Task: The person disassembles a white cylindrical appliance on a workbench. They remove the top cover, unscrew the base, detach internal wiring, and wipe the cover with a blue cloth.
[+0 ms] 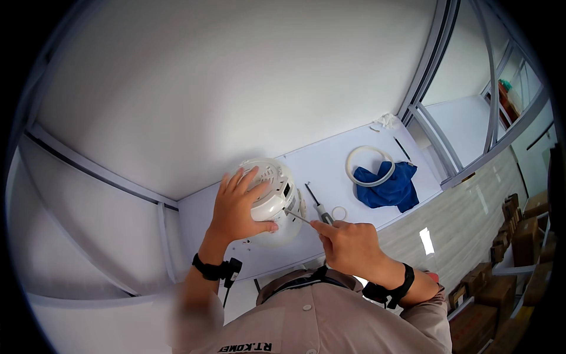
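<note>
A white rounded appliance [276,233], resembling a rice cooker turned over, sits on the white table with its slotted vents facing up. My left hand [233,206] lies over it, fingers spread across the vented face and thumb along the side. In my right hand [354,248] is a screwdriver [298,218], its handle hidden by the fingers. Its thin shaft reaches the seam on the appliance's right side, near a dark opening. A second screwdriver [323,215] with a grey handle lies just beyond my right hand, beside a small pale ring [346,213].
On the table's right are a blue cloth [389,192], a large white ring [349,167] partly over it, a thin black rod [402,147] and crumpled white tissue [387,121]. Tiny parts [233,249] lie left of the appliance. Metal frame posts [425,65] and cardboard boxes [526,236] stand right.
</note>
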{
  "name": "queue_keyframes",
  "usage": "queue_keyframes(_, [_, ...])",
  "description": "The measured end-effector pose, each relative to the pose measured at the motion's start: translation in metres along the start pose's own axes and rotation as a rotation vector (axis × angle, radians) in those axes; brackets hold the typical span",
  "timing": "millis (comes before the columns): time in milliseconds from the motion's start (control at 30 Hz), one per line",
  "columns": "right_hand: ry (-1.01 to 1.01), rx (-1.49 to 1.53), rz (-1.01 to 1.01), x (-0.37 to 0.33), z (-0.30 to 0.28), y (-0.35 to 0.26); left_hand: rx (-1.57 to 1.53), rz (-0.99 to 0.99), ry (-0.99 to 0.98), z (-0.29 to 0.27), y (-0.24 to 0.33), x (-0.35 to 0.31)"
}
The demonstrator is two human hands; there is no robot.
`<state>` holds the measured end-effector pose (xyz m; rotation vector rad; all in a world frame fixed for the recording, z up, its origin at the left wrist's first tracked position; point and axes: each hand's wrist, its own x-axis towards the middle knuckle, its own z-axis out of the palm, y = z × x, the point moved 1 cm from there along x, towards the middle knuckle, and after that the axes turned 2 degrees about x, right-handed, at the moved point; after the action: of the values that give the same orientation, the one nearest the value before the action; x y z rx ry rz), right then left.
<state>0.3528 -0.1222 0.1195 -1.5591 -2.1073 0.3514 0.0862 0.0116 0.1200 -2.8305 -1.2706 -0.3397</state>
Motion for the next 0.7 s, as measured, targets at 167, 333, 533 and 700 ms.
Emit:
queue_keyframes(167, [-0.013,-0.028,-0.023,0.003,-0.006,0.001,-0.64,-0.478,0.345,0.066,-0.079,-0.038])
queue_keyframes(333, [-0.024,-0.057,-0.046,0.004,-0.007,0.006,-0.994,-0.675,0.403,0.102,-0.089,-0.034])
queue_keyframes(533, [-0.009,-0.095,-0.073,0.003,-0.005,0.006,-0.707,-0.581,0.204,0.059,-0.046,-0.02])
queue_keyframes(700, [-0.04,-0.089,-0.08,0.006,-0.006,0.004,-0.639,-0.543,0.198,0.059,-0.05,-0.027])
